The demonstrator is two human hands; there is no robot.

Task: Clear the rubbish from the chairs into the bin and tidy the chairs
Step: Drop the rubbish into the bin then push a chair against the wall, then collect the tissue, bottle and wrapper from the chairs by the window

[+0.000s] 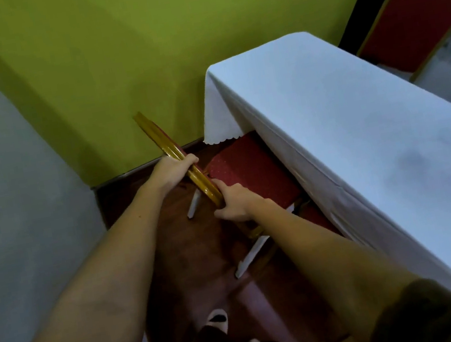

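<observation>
**Both hands on the chair back**

I see my left hand (174,169) and right hand (234,203) both closed around the gold top rail of the chair (247,167), left farther along it. The chair's red dotted seat sits partly tucked under the desk (361,133), which is draped in white cloth.

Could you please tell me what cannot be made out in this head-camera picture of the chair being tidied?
- Front of the chair seat: hidden under the tablecloth.
- Its backrest face: seen edge-on, gripped by the left hand and right hand.
- Bin and rubbish: not in view.
- Second chair: seat hidden behind the table.
- The person's feet: partly hidden, dim.
</observation>
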